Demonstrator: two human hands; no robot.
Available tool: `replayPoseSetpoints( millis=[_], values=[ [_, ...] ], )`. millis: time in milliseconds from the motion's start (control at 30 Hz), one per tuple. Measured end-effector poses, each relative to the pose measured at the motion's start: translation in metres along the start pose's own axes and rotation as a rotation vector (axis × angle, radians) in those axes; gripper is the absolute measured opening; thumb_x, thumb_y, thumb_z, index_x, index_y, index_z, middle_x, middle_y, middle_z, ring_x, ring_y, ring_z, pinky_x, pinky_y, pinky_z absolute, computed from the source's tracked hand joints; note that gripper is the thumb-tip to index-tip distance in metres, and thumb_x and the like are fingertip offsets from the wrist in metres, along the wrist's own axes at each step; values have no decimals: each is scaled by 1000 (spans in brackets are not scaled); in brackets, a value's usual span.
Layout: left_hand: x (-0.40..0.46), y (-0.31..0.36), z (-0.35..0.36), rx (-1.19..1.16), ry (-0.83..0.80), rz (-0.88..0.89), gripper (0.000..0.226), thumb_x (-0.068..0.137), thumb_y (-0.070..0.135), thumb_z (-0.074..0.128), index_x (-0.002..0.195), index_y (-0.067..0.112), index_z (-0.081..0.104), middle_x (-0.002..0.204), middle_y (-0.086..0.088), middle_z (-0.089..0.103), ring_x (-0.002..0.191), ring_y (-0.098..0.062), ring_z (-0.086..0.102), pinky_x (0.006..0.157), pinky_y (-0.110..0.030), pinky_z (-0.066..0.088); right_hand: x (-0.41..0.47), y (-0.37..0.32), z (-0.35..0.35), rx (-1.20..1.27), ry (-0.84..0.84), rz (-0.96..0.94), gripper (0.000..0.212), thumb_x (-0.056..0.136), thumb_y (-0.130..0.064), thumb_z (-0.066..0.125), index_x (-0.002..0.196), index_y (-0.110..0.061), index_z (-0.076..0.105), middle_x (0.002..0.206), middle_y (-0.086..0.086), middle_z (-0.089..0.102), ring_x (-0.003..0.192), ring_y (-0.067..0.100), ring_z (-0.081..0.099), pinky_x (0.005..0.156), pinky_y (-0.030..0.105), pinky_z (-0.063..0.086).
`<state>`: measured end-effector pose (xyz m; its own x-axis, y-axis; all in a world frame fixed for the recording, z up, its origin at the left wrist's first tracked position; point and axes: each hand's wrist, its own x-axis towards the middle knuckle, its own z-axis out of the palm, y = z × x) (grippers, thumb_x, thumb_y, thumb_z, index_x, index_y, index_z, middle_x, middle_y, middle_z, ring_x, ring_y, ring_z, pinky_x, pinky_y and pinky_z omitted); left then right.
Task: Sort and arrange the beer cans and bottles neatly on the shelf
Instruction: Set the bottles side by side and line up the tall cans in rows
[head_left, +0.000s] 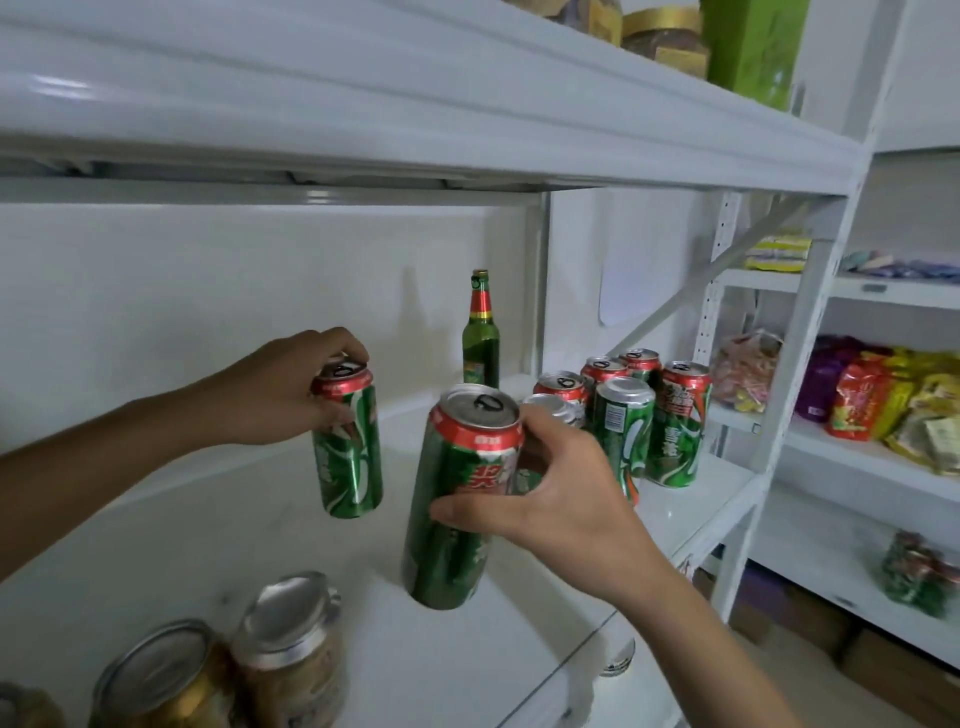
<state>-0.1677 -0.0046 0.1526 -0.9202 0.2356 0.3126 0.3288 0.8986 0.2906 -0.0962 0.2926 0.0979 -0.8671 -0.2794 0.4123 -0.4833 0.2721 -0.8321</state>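
Observation:
My left hand (280, 395) grips the top of a green and red beer can (349, 447) held upright over the white shelf (218, 525). My right hand (550, 488) wraps around a taller green can (457, 499) in the middle of the shelf. Behind my right hand stands a cluster of several green cans (634, 415), some upside down with silver bottoms up. A green glass beer bottle (481, 332) with a red neck label stands upright against the back wall.
Gold cans with silver tops (291, 654) stand at the shelf's front left. The upper shelf edge (467, 114) hangs low overhead. A neighbouring rack at the right holds snack bags (883, 400) and a pack of green cans (914, 577).

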Motion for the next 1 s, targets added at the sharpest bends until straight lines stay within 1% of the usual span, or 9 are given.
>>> replayPoseSetpoints(
  millis=[67, 167, 367, 467, 600, 700, 800, 900, 1000],
  values=[
    [0, 24, 4, -30, -20, 11, 44, 85, 15, 83, 115, 33, 57, 116, 10, 64, 104, -13, 63, 88, -40, 55, -9, 9, -29, -8, 12, 5, 59, 59, -32, 96, 111, -30, 68, 101, -13, 76, 93, 4, 71, 84, 29, 59],
    [2, 56, 16, -28, -56, 32, 40, 87, 14, 81, 113, 32, 57, 114, 9, 64, 103, -12, 63, 87, -40, 56, -18, 34, -73, -41, 53, 19, 59, 58, -32, 96, 110, -33, 68, 101, -18, 75, 93, 0, 71, 81, 21, 56],
    [14, 117, 42, 14, -71, -79, 35, 88, 13, 80, 110, 24, 55, 108, -1, 63, 96, -21, 64, 82, -42, 56, -18, 90, -139, -65, 168, 33, 63, 53, -34, 97, 108, -35, 67, 95, -18, 75, 88, -7, 67, 81, 23, 53],
    [15, 141, 55, 30, -46, -124, 31, 90, 12, 79, 108, 18, 55, 106, -4, 60, 94, -23, 62, 79, -43, 54, -8, 109, -152, -54, 155, 34, 65, 53, -34, 98, 110, -35, 66, 94, -19, 73, 86, -7, 66, 78, 21, 53],
    [11, 160, 71, 30, -43, -184, 29, 92, 13, 76, 108, 16, 52, 105, -5, 57, 94, -26, 61, 78, -43, 53, 7, 124, -153, -86, 74, -30, 66, 56, -38, 95, 113, -35, 62, 99, -22, 69, 90, -7, 64, 72, 11, 47],
    [7, 164, 81, 49, -41, -229, 31, 92, 13, 77, 109, 17, 51, 107, -5, 53, 92, -23, 59, 76, -38, 52, 15, 137, -144, -108, 69, -55, 75, 54, -46, 94, 119, -31, 61, 109, -15, 67, 97, 3, 65, 80, 23, 52],
    [0, 163, 89, 46, -14, -246, 31, 91, 13, 76, 109, 18, 51, 107, -5, 53, 92, -20, 58, 74, -34, 50, 22, 148, -135, -131, 78, -60, 79, 54, -49, 93, 122, -30, 59, 112, -10, 65, 100, 8, 63, 84, 28, 52],
    [-6, 164, 94, 23, 16, -267, 31, 92, 11, 76, 109, 17, 51, 108, -4, 51, 94, -22, 59, 74, -31, 52, 27, 154, -127, -161, 97, -63, 83, 53, -63, 87, 123, -29, 59, 114, -10, 65, 102, 11, 64, 90, 38, 57],
    [-9, 168, 100, -6, 48, -260, 31, 93, 10, 75, 112, 18, 51, 109, -4, 49, 97, -21, 56, 77, -30, 51, 26, 154, -120, -187, 124, -63, 85, 56, -63, 86, 127, -26, 58, 118, -5, 64, 103, 12, 62, 92, 40, 56]
  ],
)
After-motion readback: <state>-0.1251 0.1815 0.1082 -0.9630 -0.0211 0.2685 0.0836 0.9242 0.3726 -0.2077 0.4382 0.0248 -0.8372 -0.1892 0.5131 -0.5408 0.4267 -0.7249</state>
